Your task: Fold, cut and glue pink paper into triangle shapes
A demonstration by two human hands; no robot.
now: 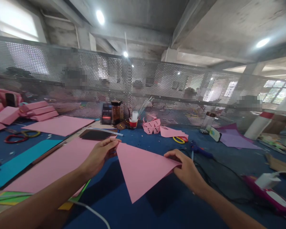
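A pink sheet of paper (143, 170), triangular in outline, is held up between my two hands above the blue tabletop. My left hand (105, 154) pinches its upper left corner. At the right corner, my right hand (183, 167) grips the paper between thumb and fingers, and the edge there looks doubled over. One point of the paper hangs down toward me. Under my left forearm lies a larger pink sheet (62, 162) on a stack with green and yellow paper edges.
Scissors (16, 136), a teal strip (26, 160) and folded pink pieces (38, 110) lie left. Behind are a brown jar (116, 112), a red-white cup (133, 123) and dotted pink cutouts (152, 126). Rightward are a blue glue gun (201, 150), purple paper (238, 136) and a magenta power strip (271, 194).
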